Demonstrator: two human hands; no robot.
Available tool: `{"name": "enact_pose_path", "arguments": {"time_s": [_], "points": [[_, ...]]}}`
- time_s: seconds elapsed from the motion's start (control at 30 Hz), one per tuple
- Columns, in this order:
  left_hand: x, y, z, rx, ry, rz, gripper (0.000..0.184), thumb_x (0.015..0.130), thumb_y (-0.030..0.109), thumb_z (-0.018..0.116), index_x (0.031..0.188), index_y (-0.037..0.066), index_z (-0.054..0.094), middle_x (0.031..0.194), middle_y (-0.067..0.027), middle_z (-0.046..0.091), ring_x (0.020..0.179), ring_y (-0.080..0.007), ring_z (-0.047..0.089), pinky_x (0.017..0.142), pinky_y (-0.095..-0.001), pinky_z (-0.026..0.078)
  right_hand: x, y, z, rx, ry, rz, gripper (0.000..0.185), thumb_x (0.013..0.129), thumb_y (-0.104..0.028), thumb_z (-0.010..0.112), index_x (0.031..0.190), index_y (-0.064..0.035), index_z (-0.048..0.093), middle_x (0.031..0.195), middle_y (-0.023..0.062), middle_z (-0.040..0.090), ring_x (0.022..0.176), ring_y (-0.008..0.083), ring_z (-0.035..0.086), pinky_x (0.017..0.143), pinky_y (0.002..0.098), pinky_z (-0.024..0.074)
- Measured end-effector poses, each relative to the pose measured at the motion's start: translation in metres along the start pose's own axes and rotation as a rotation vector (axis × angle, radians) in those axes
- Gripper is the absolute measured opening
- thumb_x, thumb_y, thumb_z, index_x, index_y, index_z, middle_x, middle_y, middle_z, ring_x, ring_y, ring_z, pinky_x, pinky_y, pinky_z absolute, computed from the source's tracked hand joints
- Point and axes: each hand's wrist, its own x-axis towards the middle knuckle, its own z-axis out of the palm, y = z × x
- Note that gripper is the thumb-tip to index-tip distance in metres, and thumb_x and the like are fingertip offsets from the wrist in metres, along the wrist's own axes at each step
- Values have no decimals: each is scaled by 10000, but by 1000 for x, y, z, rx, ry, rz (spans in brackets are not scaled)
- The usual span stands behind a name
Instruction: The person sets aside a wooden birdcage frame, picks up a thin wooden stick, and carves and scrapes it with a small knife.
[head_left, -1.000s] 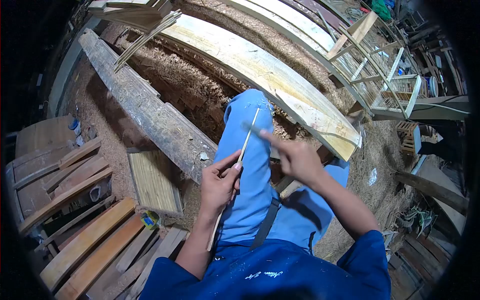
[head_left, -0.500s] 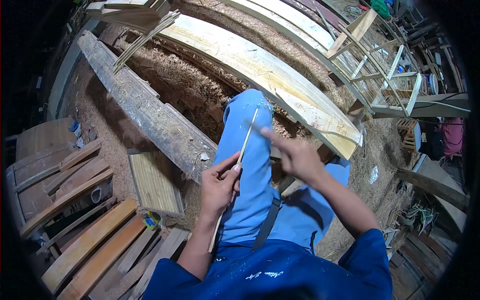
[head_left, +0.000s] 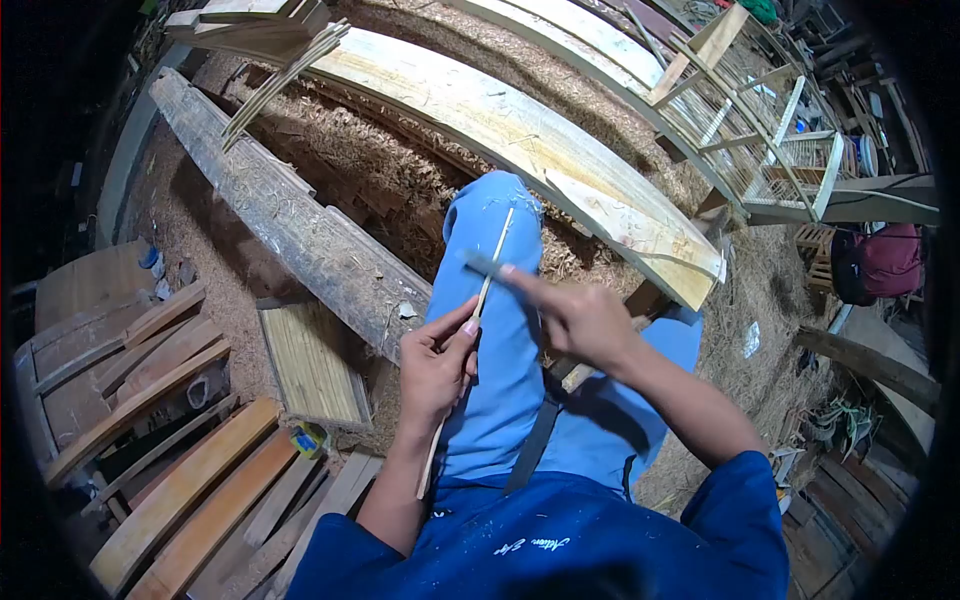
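A thin pale wooden strip [head_left: 499, 243] runs lengthwise over the thigh of the blue trousers [head_left: 490, 400], its far end near the knee. My left hand [head_left: 436, 372] pinches it around the middle, and its lower part passes down along my left forearm. In my right hand [head_left: 590, 322] is a knife, its handle mostly hidden by the fingers. The grey blade [head_left: 482, 264] lies across the strip, just beyond my left fingers, with the index finger stretched along it.
A long pale plank [head_left: 520, 135] and a weathered board [head_left: 290, 225] lie beyond the knee, shavings around them. Thin sticks [head_left: 285, 82] rest at upper left. Curved wood pieces [head_left: 190, 490] lie lower left. A slatted frame [head_left: 770, 150] and dark red bag [head_left: 890, 262] are at right.
My right hand and the blade have moved slightly down the strip, closer to my left hand. My left hand keeps its hold. The view has shifted a little, showing more of the red bag.
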Motion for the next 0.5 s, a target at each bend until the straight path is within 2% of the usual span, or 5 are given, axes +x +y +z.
{"name": "enact_pose_path", "arguments": {"time_s": [0.23,0.3,0.43,0.47,0.5], "points": [[5,-13,-2,31,11,48,368,999,123,675,1343,-3,644,631,12,610,451,-33,482,401,-195,345,5,15,0,-25,138,179,741,816,-36,610,1495,-321,520,712,160,648,640,325,692,582,447,556],[5,-16,-3,13,17,65,377,995,123,682,1348,-2,641,647,13,619,480,-29,497,425,-188,355,-7,0,5,-23,40,-28,718,831,-30,601,1489,-307,530,717,166,656,630,328,688,587,449,558],[2,-6,5,11,48,44,364,988,118,690,1328,-7,655,600,12,604,421,-27,450,382,-206,320,4,22,-8,79,53,190,800,792,-8,600,1509,-350,497,829,146,695,674,322,697,605,437,571],[0,0,6,24,40,24,374,982,124,700,1332,-1,654,595,12,601,411,-28,445,374,-208,318,-4,14,1,61,93,40,780,810,-104,633,1519,-383,461,717,130,668,632,305,694,579,446,573],[-3,2,6,41,31,-5,385,976,130,709,1336,5,652,589,11,598,401,-30,440,366,-211,315,-12,4,3,-24,-9,-53,788,801,-94,631,1519,-373,463,753,120,694,640,291,702,576,442,575]]}}
